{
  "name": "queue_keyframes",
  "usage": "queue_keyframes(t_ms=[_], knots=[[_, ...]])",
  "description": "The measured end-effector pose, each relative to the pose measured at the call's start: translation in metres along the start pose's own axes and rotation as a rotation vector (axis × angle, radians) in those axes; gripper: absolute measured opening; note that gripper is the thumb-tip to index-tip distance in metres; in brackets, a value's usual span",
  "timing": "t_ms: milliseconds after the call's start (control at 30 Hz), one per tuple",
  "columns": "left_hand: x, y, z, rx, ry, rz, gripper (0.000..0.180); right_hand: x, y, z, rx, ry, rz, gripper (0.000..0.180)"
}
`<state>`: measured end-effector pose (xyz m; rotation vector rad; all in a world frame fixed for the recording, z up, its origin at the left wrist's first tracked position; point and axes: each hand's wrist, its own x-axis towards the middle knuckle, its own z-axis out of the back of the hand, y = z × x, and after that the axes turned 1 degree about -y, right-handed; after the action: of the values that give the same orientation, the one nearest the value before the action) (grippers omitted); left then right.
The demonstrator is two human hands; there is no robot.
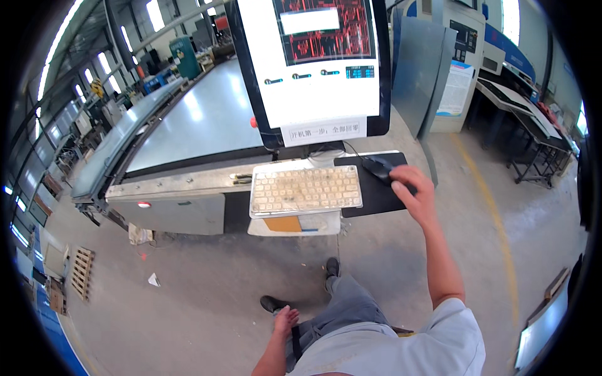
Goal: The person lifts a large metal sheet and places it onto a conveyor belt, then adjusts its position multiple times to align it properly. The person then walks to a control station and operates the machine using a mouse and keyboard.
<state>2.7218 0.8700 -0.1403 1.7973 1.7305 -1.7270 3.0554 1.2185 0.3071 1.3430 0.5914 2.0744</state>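
My right hand is at the right end of a black computer mouse, which lies on a black mouse pad. Its fingers are bent, with a gap between thumb and forefinger. The fingertips meet the mouse's edge in the picture; I cannot tell whether they touch it. Most of the mouse shows uncovered. Left of the pad sits a yellowed, grimy white keyboard on a small shelf. My left hand hangs low beside my leg, fingers loosely stretched, holding nothing.
A large monitor with a red-and-black graphic stands behind the keyboard. To the left stretches a machine bed with a grey metal sheet. A control cabinet stands at the right. A wooden pallet lies on the floor at the left.
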Motion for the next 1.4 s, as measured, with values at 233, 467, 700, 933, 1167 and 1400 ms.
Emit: queue_keyframes(t_ms=[233,467,700,933,1167,1400], knots=[[-0.038,0.038,-0.013,-0.172,0.074,0.096,0.044,0.027,-0.028,-0.029,-0.288,0.143,0.007,0.057],[-0.052,0.039,0.011,-0.374,-0.03,0.007,0.044,0.024,-0.037,-0.025,-0.356,0.15,0.036,0.05],[-0.045,0.04,0.006,-0.327,0.007,0.011,0.045,0.021,-0.05,-0.036,-0.42,0.051,-0.013,0.051],[-0.046,0.04,0.012,-0.356,-0.045,0.017,0.043,0.024,-0.044,-0.037,-0.352,0.092,-0.002,0.049],[-0.04,0.039,0.009,-0.348,-0.039,0.03,0.044,0.025,-0.047,-0.041,-0.37,0.071,-0.003,0.048],[-0.041,0.04,0.01,-0.356,-0.029,0.022,0.049,0.025,-0.047,-0.042,-0.366,0.055,-0.028,0.048]])
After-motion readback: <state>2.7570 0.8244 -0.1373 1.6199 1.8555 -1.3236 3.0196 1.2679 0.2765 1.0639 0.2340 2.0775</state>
